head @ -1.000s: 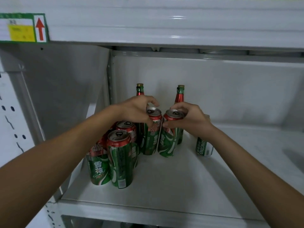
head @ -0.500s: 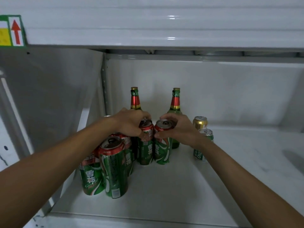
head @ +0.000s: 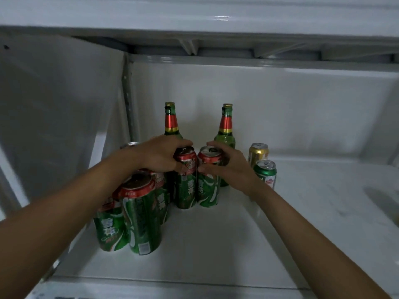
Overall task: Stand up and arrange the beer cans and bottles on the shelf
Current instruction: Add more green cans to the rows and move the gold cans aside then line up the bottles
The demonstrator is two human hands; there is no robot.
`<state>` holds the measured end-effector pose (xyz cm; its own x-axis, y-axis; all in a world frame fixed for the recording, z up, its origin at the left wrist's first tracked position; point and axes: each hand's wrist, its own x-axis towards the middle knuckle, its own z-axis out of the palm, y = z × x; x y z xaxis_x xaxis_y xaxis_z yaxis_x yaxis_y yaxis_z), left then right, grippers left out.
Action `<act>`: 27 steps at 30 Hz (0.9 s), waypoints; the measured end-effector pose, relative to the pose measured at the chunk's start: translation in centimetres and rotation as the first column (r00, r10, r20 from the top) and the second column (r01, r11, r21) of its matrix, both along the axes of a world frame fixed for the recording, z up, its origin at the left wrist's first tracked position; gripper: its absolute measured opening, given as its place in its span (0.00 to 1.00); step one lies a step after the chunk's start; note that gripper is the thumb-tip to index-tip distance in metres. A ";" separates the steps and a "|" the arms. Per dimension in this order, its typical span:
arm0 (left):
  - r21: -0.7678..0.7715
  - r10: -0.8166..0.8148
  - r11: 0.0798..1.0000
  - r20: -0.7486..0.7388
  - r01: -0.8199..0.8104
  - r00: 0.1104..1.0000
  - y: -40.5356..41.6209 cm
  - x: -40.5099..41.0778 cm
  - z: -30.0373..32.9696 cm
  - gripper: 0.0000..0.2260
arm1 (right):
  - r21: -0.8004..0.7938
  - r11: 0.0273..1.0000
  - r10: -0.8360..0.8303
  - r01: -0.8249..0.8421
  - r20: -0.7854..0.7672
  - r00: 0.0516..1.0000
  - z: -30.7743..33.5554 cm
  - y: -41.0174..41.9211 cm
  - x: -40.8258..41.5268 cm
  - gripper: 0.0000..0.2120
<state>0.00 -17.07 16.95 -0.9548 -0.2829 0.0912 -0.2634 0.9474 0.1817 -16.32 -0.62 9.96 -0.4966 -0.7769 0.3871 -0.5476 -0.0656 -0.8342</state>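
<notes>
Two tall green-and-red beer cans stand side by side on the white shelf [head: 216, 244]. My left hand [head: 159, 156] grips the top of the left can [head: 185, 186]. My right hand [head: 226, 167] grips the top of the right can [head: 208, 190]. Behind them stand two green bottles with red neck labels, one on the left [head: 171, 121] and one on the right [head: 225, 128]. Several more green cans [head: 142, 223] stand upright in a cluster at the front left, partly hidden under my left forearm.
A gold can [head: 258, 153] and a short green can [head: 266, 172] stand upright to the right of my right hand. The left side wall [head: 54, 117] sits close to the can cluster. The upper shelf [head: 194, 16] hangs low overhead.
The view has shifted, so the shelf label at the top left is out of sight and the bottles and right-hand cans show fully. Both hands stay on the same two cans.
</notes>
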 end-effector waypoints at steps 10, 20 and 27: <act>-0.008 -0.023 1.000 0.047 0.024 0.999 0.4 -0.3 0.2 0.32 | 0.071 0.997 0.018 -0.014 -0.057 0.998 -1.4 1.0 0.7 0.50; -0.090 -0.289 0.957 -0.354 0.276 0.889 6.5 0.5 0.8 0.39 | -0.300 0.932 -0.284 0.202 -0.263 0.922 1.0 9.5 3.1 0.16; -0.009 -0.343 0.890 -0.674 0.457 0.655 14.2 -1.2 -1.6 0.30 | -0.376 0.747 -0.653 0.549 -0.253 0.714 0.9 25.4 1.8 0.08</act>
<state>-1.25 -2.90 15.31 -0.6992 0.0485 0.7133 0.3698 0.8783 0.3029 -14.53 24.76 10.86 -0.6133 -0.2059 0.7625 -0.7891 0.2003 -0.5806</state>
